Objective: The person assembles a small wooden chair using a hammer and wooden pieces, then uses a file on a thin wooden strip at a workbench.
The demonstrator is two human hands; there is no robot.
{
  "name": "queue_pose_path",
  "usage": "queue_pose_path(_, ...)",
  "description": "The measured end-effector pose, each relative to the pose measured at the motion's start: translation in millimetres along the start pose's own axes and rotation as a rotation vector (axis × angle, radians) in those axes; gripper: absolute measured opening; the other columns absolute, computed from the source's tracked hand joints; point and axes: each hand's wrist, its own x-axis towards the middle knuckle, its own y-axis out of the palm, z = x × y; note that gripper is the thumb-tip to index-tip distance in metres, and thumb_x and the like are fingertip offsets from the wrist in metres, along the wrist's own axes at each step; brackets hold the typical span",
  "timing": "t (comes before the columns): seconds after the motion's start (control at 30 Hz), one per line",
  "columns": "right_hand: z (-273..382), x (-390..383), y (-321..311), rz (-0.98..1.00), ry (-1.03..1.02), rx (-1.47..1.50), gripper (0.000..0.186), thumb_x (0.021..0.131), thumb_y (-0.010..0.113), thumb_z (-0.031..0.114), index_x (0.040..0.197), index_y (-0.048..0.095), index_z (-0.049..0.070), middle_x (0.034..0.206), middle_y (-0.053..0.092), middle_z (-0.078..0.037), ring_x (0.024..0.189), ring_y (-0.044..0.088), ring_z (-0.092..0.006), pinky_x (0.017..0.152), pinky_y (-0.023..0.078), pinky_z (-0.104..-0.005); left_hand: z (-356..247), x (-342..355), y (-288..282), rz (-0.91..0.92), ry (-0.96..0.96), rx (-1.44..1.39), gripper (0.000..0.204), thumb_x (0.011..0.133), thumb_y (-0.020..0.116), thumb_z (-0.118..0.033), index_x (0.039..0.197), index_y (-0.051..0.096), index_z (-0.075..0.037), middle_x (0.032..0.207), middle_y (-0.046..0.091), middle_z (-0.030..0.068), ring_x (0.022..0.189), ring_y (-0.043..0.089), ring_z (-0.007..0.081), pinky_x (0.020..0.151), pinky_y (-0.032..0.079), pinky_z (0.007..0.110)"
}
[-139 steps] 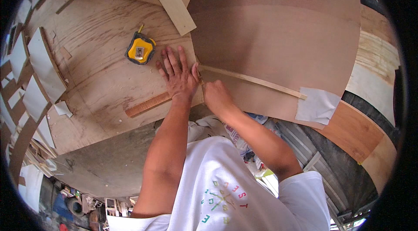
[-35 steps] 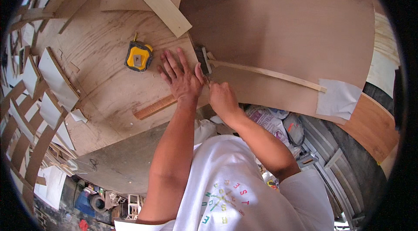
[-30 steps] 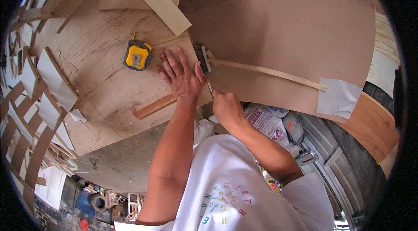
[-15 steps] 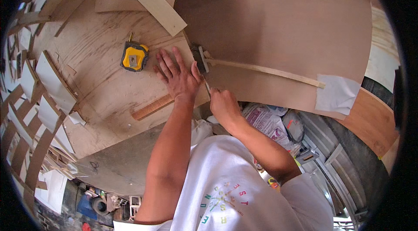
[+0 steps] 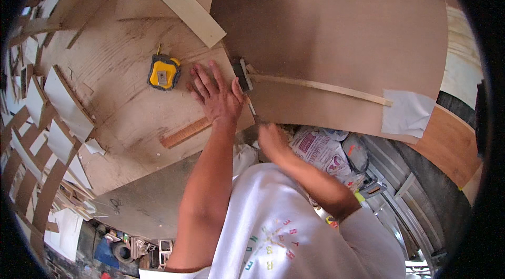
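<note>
My left hand [image 5: 221, 97] lies flat with fingers spread on a plywood board [image 5: 121, 155], close to its right edge. My right hand [image 5: 273, 139], slightly blurred, is closed around a slim tool [image 5: 253, 108] with a dark handle and a thin, pale blade. The blade points up along the board's edge beside my left thumb; its exact kind is not clear. A yellow and black tape measure [image 5: 162, 73] sits left of my left fingers. Beside my left wrist, a reddish-brown wooden strip [image 5: 184, 133] rests on the board.
A small dark block [image 5: 242, 75] with a pale edge stands by the board's edge. Rightward lies a brown sheet [image 5: 336, 31] with a thin wooden stick [image 5: 321, 87] and a white piece [image 5: 410, 114]. A pale plank [image 5: 181, 5] crosses the top. Offcuts [image 5: 68, 102] crowd the left.
My right hand has drawn down toward me with the tool, and more of its blade shows. My left hand stays pressed in nearly the same spot.
</note>
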Motion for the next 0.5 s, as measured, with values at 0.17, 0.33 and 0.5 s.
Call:
queue_pose_path(0.17, -51.3, -37.7, 18.7, -0.147, 0.067, 0.074, 0.025, 0.100, 0.055, 0.016, 0.098, 0.073, -0.002, 0.084, 0.072, -0.026, 0.081, 0.072, -0.0444, 0.074, 0.057, -0.0538, -2.9, -2.1, -3.7, 0.003, -0.018, 0.022, 0.082, 0.102, 0.050, -0.049, 0.166, 0.021, -0.007, 0.170, 0.012, 0.0264, 0.158, 0.009, 0.0437, 0.126, 0.009, 0.063)
queue_pose_path(0.33, -1.1, 8.8, -46.4, -0.296, 0.086, 0.485, 0.026, 0.102, 0.063, 0.026, 0.109, 0.072, 0.003, 0.080, 0.074, -0.017, 0.074, 0.074, -0.0369, 0.072, 0.055, -0.0454, -0.3, -5.7, 2.9, -0.044, 0.005, 0.008, 0.081, 0.101, 0.051, -0.048, 0.165, 0.025, -0.006, 0.169, 0.014, 0.0267, 0.158, 0.010, 0.0434, 0.126, 0.009, 0.063)
queue_pose_path(0.5, 6.5, 40.0, -21.7, -0.418, 0.017, 0.721, 0.025, 0.101, 0.067, 0.023, 0.115, 0.072, 0.003, 0.093, 0.076, -0.014, 0.089, 0.074, -0.0219, 0.081, 0.055, -0.0352, -3.1, -4.9, -3.9, -0.031, 0.008, 0.025, 0.082, 0.100, 0.054, -0.048, 0.164, 0.026, -0.006, 0.170, 0.014, 0.0269, 0.158, 0.011, 0.0430, 0.126, 0.009, 0.062)
